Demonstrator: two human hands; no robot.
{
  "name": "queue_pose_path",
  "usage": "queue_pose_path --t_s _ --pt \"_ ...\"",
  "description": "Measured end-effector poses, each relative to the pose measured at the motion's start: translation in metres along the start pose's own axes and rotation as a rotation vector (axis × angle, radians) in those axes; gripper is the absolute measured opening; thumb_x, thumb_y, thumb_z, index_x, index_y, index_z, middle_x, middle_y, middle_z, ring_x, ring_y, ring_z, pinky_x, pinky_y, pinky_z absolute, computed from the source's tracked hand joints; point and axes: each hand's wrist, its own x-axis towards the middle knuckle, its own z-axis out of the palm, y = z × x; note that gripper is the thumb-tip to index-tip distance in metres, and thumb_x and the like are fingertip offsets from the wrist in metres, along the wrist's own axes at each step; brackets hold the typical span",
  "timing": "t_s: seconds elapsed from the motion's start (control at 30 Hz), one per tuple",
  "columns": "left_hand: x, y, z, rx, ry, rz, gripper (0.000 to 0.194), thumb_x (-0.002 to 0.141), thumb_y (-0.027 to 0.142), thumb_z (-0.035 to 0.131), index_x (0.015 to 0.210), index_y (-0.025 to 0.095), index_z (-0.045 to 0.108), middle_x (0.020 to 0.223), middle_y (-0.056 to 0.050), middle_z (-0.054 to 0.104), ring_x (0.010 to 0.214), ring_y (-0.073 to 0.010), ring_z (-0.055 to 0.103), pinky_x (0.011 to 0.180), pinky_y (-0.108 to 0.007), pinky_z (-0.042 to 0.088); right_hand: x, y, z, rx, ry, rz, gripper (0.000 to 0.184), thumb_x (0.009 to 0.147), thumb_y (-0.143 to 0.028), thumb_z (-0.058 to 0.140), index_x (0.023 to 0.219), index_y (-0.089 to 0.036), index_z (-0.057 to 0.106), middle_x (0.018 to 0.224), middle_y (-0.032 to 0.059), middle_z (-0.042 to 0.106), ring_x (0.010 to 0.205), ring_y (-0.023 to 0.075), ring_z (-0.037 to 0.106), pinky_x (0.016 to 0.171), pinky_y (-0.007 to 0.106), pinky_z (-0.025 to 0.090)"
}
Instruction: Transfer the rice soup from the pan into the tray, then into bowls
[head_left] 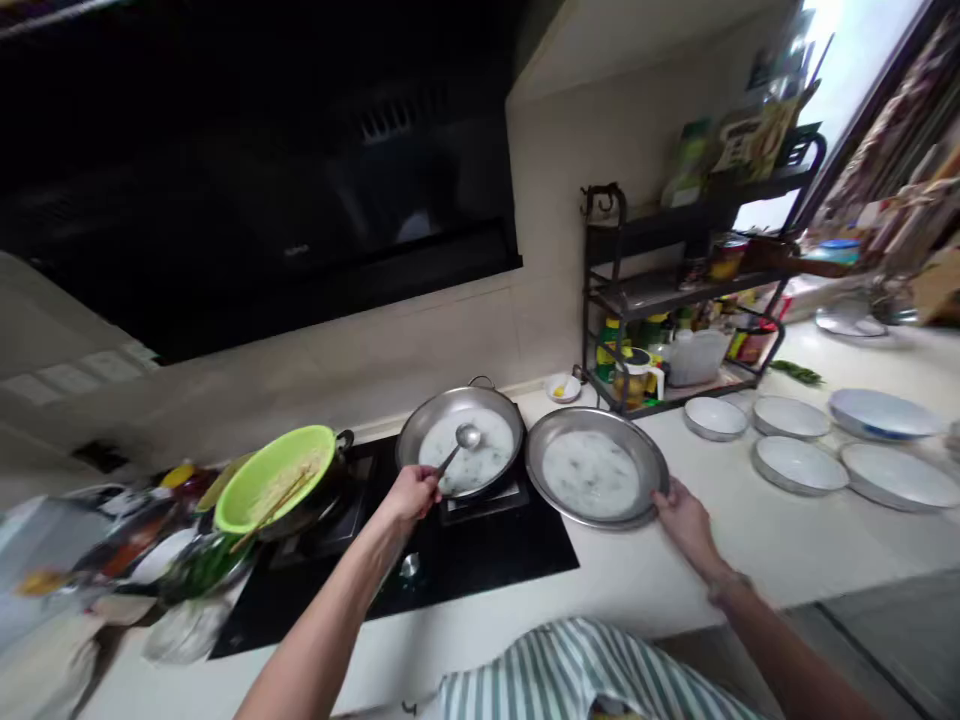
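My left hand (416, 492) is closed round the handle of a ladle (469, 436). The ladle's bowl hangs over a metal pan (517, 420) on the right burner, which holds a white liquid with dark bits. Beside it on the counter stands a wide metal basin (656, 455) with similar white liquid. My right hand (682, 515) grips this basin by its right rim, the thumb on top and the other fingers mostly hidden.
A green basin (238, 490) of pale food with chopsticks across it sits on the left burner. Several white bowls (799, 465) stand at the right. Behind them is a black rack (622, 290) with bottles and jars. A dark range hood (300, 180) overhangs the stove.
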Motion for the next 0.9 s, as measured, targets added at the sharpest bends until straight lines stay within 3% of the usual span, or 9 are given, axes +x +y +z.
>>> queue_pose_path --t_s 0.17,0.33,0.57,0.73,0.9 --pt "0.005 -0.018 -0.009 0.093 0.038 -0.061 0.021 0.084 0.023 0.072 0.068 0.013 0.062 0.047 0.004 0.052 0.036 -0.0048 0.034 0.039 -0.020 0.021 0.002 0.000 0.000 0.008 0.027 -0.001 0.071 0.067 -0.050 0.048 0.115 -0.003 0.070 0.059 0.0042 0.057 0.058 0.0243 0.053 0.061 0.036 0.042" --pt "0.010 -0.020 -0.005 0.077 0.029 -0.082 0.025 0.081 0.019 0.075 0.063 0.014 0.058 0.046 0.003 0.054 0.034 -0.0041 0.033 0.037 -0.020 0.018 0.003 -0.002 -0.003 0.004 0.005 0.018 0.064 0.069 -0.044 0.051 0.115 -0.004 0.071 0.057 0.0024 0.056 0.058 0.0237 0.055 0.061 0.035 0.043" --pt "0.005 -0.008 -0.010 -0.411 -0.156 -0.233 0.012 0.078 0.007 0.068 0.073 0.011 0.058 0.051 0.003 0.052 0.037 -0.0003 0.029 0.035 -0.012 0.014 0.003 -0.002 -0.002 0.027 0.019 0.013 0.060 0.069 -0.042 0.053 0.113 -0.006 0.071 0.058 0.0026 0.058 0.059 0.0238 0.056 0.061 0.035 0.042" --pt "0.000 -0.001 -0.013 -0.590 -0.186 -0.309 0.013 0.077 -0.003 0.056 0.082 0.007 0.061 0.053 0.004 0.050 0.035 0.0010 0.028 0.033 -0.009 0.014 0.003 -0.003 -0.003 0.020 0.006 0.033 0.059 0.070 -0.042 0.054 0.114 -0.007 0.071 0.056 0.0017 0.057 0.056 0.0233 0.055 0.059 0.034 0.041" --pt "-0.001 -0.001 -0.014 -0.629 -0.217 -0.290 0.016 0.075 -0.003 0.058 0.084 0.009 0.061 0.055 0.004 0.051 0.035 0.0004 0.031 0.031 -0.008 0.015 0.003 -0.005 -0.005 0.015 -0.015 0.032 0.061 0.070 -0.041 0.053 0.116 -0.004 0.070 0.058 0.0025 0.058 0.059 0.0240 0.057 0.060 0.034 0.042"
